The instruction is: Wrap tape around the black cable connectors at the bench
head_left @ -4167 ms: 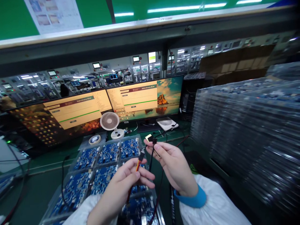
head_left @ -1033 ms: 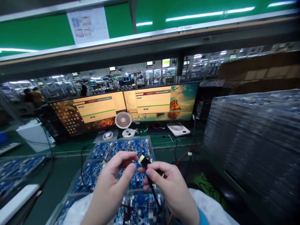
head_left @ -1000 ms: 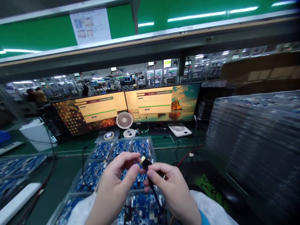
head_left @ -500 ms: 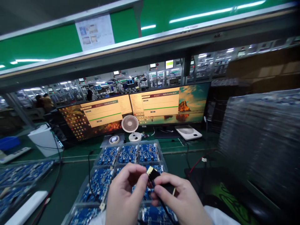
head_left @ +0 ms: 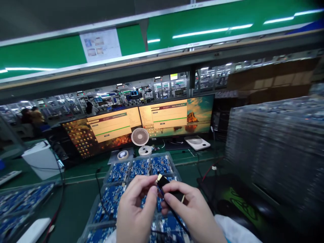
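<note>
Above the tray of circuit boards, my two hands are close together around a small black connector [head_left: 163, 182] with a gold-coloured end. My left hand [head_left: 138, 206] pinches with thumb and forefinger at the gold end. The fingers of my right hand [head_left: 186, 207] are closed on the black body, and a black cable [head_left: 180, 222] runs down beneath them. Another flat black part with a gold edge shows behind the right fingers; whether it belongs to the connector I cannot tell. Below lie blue circuit boards [head_left: 108, 201] in a clear compartment tray [head_left: 91, 221].
Two monitors [head_left: 108, 126] stand at the back, with a small white fan [head_left: 140, 137] before them. Stacked clear trays [head_left: 273, 162] rise on the right beside a black mouse pad [head_left: 215, 194]. More boards [head_left: 27, 199] and a white bar [head_left: 35, 231] lie left.
The camera view has shifted slightly, so the background sits lower and further left. Both hands keep their grip on the connector, which looks nearly unchanged.
</note>
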A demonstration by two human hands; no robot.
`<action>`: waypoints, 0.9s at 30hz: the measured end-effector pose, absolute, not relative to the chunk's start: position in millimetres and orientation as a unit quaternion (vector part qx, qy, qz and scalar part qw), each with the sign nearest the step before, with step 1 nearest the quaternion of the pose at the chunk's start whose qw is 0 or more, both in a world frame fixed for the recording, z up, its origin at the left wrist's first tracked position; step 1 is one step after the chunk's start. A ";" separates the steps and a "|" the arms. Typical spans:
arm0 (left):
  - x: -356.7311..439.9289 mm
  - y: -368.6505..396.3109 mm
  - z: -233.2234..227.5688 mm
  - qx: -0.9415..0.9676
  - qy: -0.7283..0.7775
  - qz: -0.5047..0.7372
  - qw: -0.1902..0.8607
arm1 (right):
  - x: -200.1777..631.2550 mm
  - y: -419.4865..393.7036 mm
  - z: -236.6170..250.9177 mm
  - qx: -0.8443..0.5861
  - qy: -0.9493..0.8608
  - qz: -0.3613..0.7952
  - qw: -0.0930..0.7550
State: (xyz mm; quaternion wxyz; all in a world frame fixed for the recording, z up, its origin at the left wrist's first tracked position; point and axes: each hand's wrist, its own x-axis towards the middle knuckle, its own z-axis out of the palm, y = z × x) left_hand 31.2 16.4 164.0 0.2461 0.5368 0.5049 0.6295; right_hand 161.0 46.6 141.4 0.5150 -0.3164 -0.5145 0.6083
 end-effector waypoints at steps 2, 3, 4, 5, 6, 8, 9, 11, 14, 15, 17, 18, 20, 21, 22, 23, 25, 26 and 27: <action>26.5 10.0 165.8 0.526 0.508 0.637 0.245 | 156.7 40.8 145.5 -0.312 -0.525 0.600 0.517; 23.8 7.0 166.6 0.520 0.512 0.640 0.240 | 154.1 38.1 146.6 -0.308 -0.530 0.598 0.516; 20.9 4.2 167.3 0.516 0.516 0.642 0.234 | 151.3 35.8 147.0 -0.303 -0.534 0.599 0.515; 17.8 1.9 167.9 0.514 0.518 0.644 0.229 | 148.1 34.0 146.7 -0.298 -0.535 0.601 0.514; 14.6 0.2 168.3 0.514 0.519 0.645 0.225 | 144.8 32.8 145.8 -0.294 -0.535 0.604 0.512; 8.3 -1.4 168.5 0.511 0.518 0.649 0.220 | 137.9 32.4 143.2 -0.286 -0.535 0.613 0.507; 5.5 -1.3 168.3 0.508 0.517 0.653 0.218 | 134.4 33.1 141.9 -0.284 -0.534 0.616 0.504; 1.4 0.3 167.2 0.502 0.513 0.662 0.216 | 128.2 35.9 139.7 -0.283 -0.539 0.616 0.500; -0.1 4.5 163.5 0.502 0.506 0.664 0.226 | 120.8 40.7 137.5 -0.287 -0.546 0.601 0.508; 0.5 6.1 161.7 0.500 0.504 0.664 0.235 | 118.9 41.9 136.5 -0.290 -0.542 0.595 0.518; 2.6 9.3 157.8 0.488 0.501 0.666 0.258 | 115.9 43.7 133.7 -0.298 -0.517 0.590 0.544; 3.7 10.9 156.0 0.483 0.501 0.666 0.268 | 114.8 44.5 131.8 -0.302 -0.499 0.593 0.556; 5.2 13.9 153.5 0.491 0.504 0.657 0.270 | 113.7 46.1 127.6 -0.302 -0.465 0.610 0.565; 5.6 15.4 153.0 0.504 0.507 0.648 0.264 | 113.6 47.1 125.6 -0.298 -0.452 0.622 0.565; 5.7 16.7 152.8 0.518 0.510 0.638 0.256 | 113.8 48.4 123.8 -0.290 -0.444 0.633 0.564; 5.6 18.0 153.0 0.531 0.511 0.629 0.249 | 114.3 49.8 122.2 -0.281 -0.440 0.642 0.561; 5.7 20.2 153.8 0.545 0.510 0.616 0.251 | 115.6 52.7 120.1 -0.263 -0.438 0.655 0.557; 5.9 21.2 154.1 0.547 0.507 0.614 0.261 | 116.3 54.1 119.5 -0.257 -0.437 0.659 0.556; 6.4 22.1 154.3 0.546 0.501 0.613 0.275 | 116.9 55.3 119.2 -0.253 -0.436 0.662 0.555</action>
